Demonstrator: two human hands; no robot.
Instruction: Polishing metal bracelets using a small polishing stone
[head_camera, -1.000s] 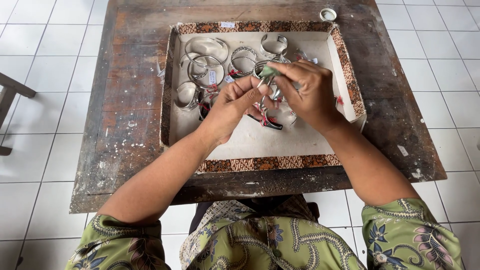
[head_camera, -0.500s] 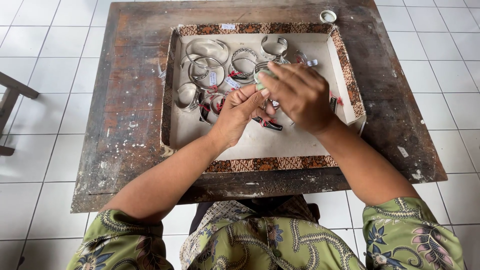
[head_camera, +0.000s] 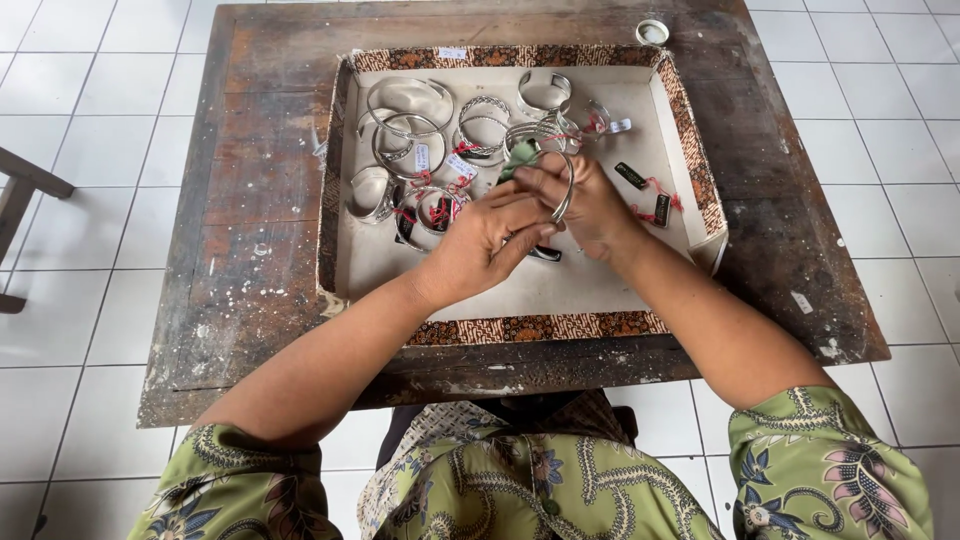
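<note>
We've got both hands over the tray (head_camera: 690, 120) on the table (head_camera: 260, 220): right hand (head_camera: 590, 205) grip pinching a silver bangle (head_camera: 566, 195) w/ green cloth (head_camera: 520, 158), left hand (head_camera: 480, 240) fingers pressed on it too.

Beat-up dark wooden bench (head_camera: 250, 250) with paint specks, on white tiled floor (head_camera: 80, 130), shallow tray (head_camera: 690, 130) with patterned brown rim sitting on it, little round white cap (head_camera: 652, 32) at the far right corner

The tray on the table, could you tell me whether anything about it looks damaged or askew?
Yes: the tray has its near right corner split, the wall splaying outward. The bangles lie loosely heaped at its far left, nothing spilled.
</note>
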